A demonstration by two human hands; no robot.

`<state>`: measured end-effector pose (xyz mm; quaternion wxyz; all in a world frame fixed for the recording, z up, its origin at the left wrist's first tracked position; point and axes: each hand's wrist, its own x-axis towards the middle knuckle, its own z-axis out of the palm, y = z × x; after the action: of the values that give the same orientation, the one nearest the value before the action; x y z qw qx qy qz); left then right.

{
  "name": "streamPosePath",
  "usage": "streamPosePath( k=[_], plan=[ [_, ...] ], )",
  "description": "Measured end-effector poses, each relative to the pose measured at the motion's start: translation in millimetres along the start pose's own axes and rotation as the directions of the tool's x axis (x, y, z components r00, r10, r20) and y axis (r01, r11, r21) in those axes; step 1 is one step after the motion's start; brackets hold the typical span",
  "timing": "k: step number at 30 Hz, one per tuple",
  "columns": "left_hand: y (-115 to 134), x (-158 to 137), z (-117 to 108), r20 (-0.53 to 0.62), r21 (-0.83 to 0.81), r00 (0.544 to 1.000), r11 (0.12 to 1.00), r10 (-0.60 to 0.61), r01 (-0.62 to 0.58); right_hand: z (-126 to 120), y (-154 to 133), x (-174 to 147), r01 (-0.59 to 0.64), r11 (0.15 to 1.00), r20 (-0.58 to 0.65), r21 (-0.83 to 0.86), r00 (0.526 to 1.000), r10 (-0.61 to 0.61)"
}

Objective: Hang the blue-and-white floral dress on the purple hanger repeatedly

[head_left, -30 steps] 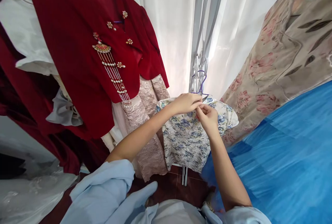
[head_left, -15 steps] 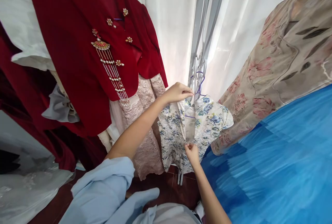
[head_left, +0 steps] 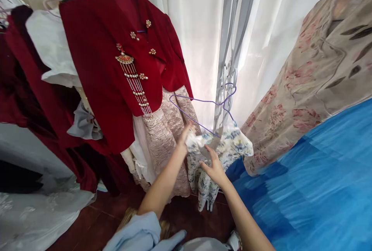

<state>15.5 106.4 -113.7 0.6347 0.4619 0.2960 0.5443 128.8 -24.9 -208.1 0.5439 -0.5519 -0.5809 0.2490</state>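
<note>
A white blouse (head_left: 235, 144) with blue flowers hangs by its right shoulder from a purple wire hanger (head_left: 197, 99). The left arm of that hanger is bare, and the blouse's left side has dropped below it. My left hand (head_left: 185, 136), slightly blurred, grips the blouse at its left shoulder; some of the fingers are hidden. In front of the blouse's neckline, my right hand (head_left: 215, 168) is open with thumb and forefinger apart. Whether its fingertips touch the cloth I cannot tell.
Left hangs a dark red jacket (head_left: 95, 61) with beaded brooches, over a pink brocade garment (head_left: 162, 138). A grey metal stand (head_left: 229, 22) rises behind the hanger before white curtains (head_left: 197, 30). Right are a beige floral dress (head_left: 293, 99) and blue tulle (head_left: 314, 189).
The blouse's left shoulder has come off the hanger, baring its left arm. My left hand has moved down with the cloth. My right hand has let go of the front edge and opened.
</note>
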Motion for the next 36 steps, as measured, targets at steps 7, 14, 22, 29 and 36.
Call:
streamPosePath(
  k=[7,14,22,29,36],
  plan=[
    [-84.2,-85.0,9.9,0.549,0.313,0.809,0.949,-0.213,0.037,-22.7,-5.5,-29.8,-0.243,0.959,0.368,0.149,0.913,0.174],
    [-128.8,-128.3,-48.0,0.638,0.608,0.48,0.777,-0.602,0.164,-154.3,-24.2,-56.7,-0.343,0.939,0.274,0.025,0.906,0.324],
    [-70.7,-90.1,-75.3,0.514,0.696,0.751,0.713,-0.415,-0.083,-259.0,-39.5,-6.4,-0.011,0.991,-0.11,-0.133,0.994,-0.004],
    [16.4,-35.2,-94.6,0.435,0.759,0.895,0.574,-0.095,-0.308,-247.6,-12.1,85.1,0.101,0.995,-0.092,-0.016,0.991,-0.102],
    [75.4,39.2,-132.7,0.294,0.789,0.951,0.537,0.098,-0.299,-196.3,-8.4,127.4,-0.019,0.982,0.101,0.19,0.995,0.0]
  ],
)
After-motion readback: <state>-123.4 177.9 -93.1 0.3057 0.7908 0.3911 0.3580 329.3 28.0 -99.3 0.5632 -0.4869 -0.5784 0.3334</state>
